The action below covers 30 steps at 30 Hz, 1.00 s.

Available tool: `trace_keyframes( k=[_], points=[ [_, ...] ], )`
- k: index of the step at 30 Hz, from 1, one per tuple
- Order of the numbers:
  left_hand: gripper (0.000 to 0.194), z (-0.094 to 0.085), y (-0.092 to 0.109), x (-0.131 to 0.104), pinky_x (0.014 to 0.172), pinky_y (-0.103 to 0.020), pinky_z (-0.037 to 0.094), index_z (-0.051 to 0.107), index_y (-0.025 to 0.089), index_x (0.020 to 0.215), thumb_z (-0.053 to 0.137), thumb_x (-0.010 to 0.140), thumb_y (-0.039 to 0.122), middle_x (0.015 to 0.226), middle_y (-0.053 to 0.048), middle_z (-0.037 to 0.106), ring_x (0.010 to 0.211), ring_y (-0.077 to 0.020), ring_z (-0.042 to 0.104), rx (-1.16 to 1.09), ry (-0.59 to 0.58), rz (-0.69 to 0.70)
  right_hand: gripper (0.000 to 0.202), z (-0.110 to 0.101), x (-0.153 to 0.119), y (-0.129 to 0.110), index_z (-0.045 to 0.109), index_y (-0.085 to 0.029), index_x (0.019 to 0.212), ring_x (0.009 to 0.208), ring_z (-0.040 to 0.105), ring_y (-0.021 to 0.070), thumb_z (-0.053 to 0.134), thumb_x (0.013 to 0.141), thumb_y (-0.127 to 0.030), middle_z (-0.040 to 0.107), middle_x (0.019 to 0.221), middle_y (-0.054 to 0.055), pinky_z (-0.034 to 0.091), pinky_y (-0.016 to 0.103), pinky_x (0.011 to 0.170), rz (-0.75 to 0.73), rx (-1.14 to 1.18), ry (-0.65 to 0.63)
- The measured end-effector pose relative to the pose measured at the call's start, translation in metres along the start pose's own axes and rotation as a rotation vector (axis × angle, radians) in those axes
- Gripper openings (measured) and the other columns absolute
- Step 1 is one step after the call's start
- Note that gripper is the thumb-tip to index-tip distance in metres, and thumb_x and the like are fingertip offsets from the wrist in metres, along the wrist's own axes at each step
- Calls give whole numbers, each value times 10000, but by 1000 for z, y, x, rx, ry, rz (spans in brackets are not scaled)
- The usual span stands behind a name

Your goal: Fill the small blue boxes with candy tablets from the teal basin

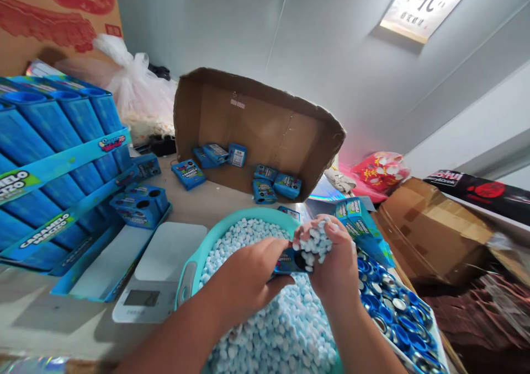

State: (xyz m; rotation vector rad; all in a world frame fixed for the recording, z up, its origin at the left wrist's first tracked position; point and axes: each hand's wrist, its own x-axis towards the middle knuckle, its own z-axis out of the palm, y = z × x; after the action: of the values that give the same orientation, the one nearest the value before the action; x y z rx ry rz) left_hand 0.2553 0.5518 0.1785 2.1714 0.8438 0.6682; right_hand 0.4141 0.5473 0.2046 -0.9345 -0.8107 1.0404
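Note:
My left hand [265,263] grips a small blue candy box [285,261], its dark round opening turned toward my right hand. Cupped in my right hand [337,263] is a heap of pale blue and white candies [318,241], right at the box's opening; a few of them lie at the hole's edge. Both hands are above a turquoise basin [199,247] full of the same candies. Beside the basin on the left stands a white digital scale [169,252] with nothing on its plate. To the right, a tray holds many blue and silver round lids [397,308].
Stacked blue boxes [53,159] fill the left side, with an open display tray [107,258] in front. A cardboard box [256,126] lies on its side behind the basin, several small boxes in and before it. Another carton [430,225] stands at right.

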Motion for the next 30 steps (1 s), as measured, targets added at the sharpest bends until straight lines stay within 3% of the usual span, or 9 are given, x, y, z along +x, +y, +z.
trace_keyframes(
  k=[5,14,20,23,27,30],
  points=[
    [453,0,0,-2,942,-463,542,463,237,1360,616,952,361,1322,-79,610,1176,-305,610,63,7,6,140,-2,-1,2,639,-245,732,646,600,195,614,811,-358,594,633,-6,495,290,582,7,-9,0],
    [397,0,9,4,839,-468,573,476,188,1329,571,969,324,1184,-90,632,1058,-313,649,185,-44,-33,135,-6,4,9,641,-245,718,652,593,206,614,808,-343,575,584,-14,480,308,611,-35,-57,36],
    [445,-1,7,2,886,-447,567,434,216,1363,586,967,348,1232,-85,635,1103,-302,649,197,-48,-28,164,-5,-2,7,633,-245,674,629,572,198,594,800,-341,569,571,-19,477,308,625,-58,-58,64],
    [507,-1,6,1,871,-461,568,382,204,1371,619,951,360,1255,-104,649,1097,-323,663,216,-49,-40,164,-4,-1,6,645,-237,684,596,551,183,612,792,-357,602,622,-12,461,291,578,-24,-83,69],
    [448,0,4,0,770,-444,575,397,222,1283,646,935,354,1175,-86,692,986,-336,703,228,-63,-49,166,-6,1,5,678,-215,692,583,540,155,643,773,-356,659,741,9,428,266,540,-25,-107,49],
    [430,2,2,1,769,-436,574,395,236,1279,633,942,358,1160,-80,690,1001,-335,697,230,-23,-41,162,-7,0,5,686,-210,695,604,551,158,656,781,-345,643,720,7,442,271,561,-35,-112,33]
  ],
)
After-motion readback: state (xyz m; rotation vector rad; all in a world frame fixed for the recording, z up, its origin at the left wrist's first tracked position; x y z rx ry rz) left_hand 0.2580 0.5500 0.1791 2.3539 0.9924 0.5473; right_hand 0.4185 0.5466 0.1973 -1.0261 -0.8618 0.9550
